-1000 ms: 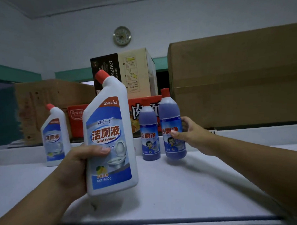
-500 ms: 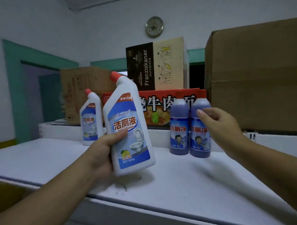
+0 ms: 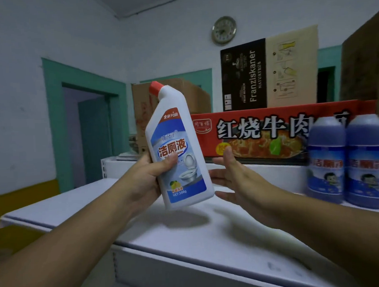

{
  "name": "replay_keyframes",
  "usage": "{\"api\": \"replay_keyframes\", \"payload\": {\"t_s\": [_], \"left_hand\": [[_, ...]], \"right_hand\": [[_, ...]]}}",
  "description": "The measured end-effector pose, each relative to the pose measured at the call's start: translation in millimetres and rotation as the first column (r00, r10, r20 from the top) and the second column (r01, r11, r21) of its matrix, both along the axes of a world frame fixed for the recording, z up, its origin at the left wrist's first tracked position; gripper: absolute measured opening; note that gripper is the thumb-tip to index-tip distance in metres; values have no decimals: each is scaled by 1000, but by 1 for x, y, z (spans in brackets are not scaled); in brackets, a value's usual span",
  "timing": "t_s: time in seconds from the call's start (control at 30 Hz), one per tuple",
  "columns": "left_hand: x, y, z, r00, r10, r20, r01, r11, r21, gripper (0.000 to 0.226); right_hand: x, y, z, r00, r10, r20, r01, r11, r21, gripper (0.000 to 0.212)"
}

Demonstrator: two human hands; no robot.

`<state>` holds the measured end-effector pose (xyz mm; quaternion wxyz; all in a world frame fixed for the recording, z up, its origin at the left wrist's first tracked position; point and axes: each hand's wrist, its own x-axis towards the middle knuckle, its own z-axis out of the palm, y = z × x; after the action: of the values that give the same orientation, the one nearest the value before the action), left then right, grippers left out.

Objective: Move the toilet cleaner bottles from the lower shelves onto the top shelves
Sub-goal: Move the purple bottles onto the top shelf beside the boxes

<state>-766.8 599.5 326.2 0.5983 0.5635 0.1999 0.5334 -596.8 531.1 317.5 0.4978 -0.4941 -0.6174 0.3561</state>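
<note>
A: Head view: your left hand (image 3: 146, 177) grasps the white toilet cleaner bottle (image 3: 178, 148) around its middle, thumb across the blue label, fingers (image 3: 146, 160) wrapped behind. The bottle is lifted clear of the top shelf (image 3: 100, 203), tilted with its red cap (image 3: 156, 88) leaning left.

B: State of the right hand?

A: Your right hand (image 3: 236, 182) is released, palm facing the bottle, fingers (image 3: 224, 195) spread. It sits just beside the bottle's right edge; whether it touches cannot be told.

B: Location of the other task items?

A: Two purple toilet cleaner bottles (image 3: 348, 160) stand upright on the top shelf at the right, touching each other, well apart from both hands. Their labels are blurred.

B: Items behind the shelf?

A: A red noodle carton (image 3: 259, 131) lies along the back. A black and tan Franziskaner box (image 3: 268, 72) stands above it. A brown cardboard box (image 3: 144, 115) is partly hidden behind the held bottle. A round wall clock (image 3: 224, 32) hangs above.
</note>
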Motion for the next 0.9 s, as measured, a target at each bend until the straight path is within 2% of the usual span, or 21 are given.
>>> {"api": "replay_keyframes", "payload": {"t_s": [0.1, 0.2, 0.3, 0.43, 0.6, 0.67, 0.7, 0.77, 0.8, 0.9], "left_hand": [[-38, 38, 6, 998, -44, -39, 45, 999, 26, 40], [-64, 74, 11, 994, -82, -71, 86, 995, 48, 42], [-77, 107, 16, 991, -94, -91, 100, 993, 64, 42], [-83, 150, 16, 991, -85, -102, 95, 991, 96, 44], [-89, 184, 1, 986, 21, -165, -3, 994, 105, 47], [-90, 195, -4, 979, 41, -201, -20, 994, 104, 50], [-89, 201, -4, 976, 47, -211, -26, 994, 103, 50], [-86, 212, -4, 974, 44, -223, -25, 996, 87, 52], [-83, 217, -3, 972, 36, -233, -19, 997, 76, 53], [-73, 227, -6, 951, 30, -307, -8, 997, 73, 58]], "right_hand": [[-35, 34, 1, 999, 28, 26, -28, 1000, 2, 66], [-55, 63, 3, 999, -39, 26, 40, 999, -5, 72], [-62, 85, 4, 995, -75, 59, 77, 997, -26, 67], [-66, 107, 0, 968, -32, 248, 34, 999, -5, 52], [-69, 124, -10, 896, 95, 433, -94, 995, -24, 57], [-69, 129, -18, 840, 99, 534, -125, 992, 12, 59], [-70, 131, -22, 775, 118, 621, -140, 990, -14, 63], [-71, 134, -27, 559, 189, 807, -131, 982, -139, 65], [-71, 136, -28, 493, 218, 842, -112, 976, -187, 65], [-71, 136, -26, 484, 217, 848, -72, 975, -209, 63]]}}
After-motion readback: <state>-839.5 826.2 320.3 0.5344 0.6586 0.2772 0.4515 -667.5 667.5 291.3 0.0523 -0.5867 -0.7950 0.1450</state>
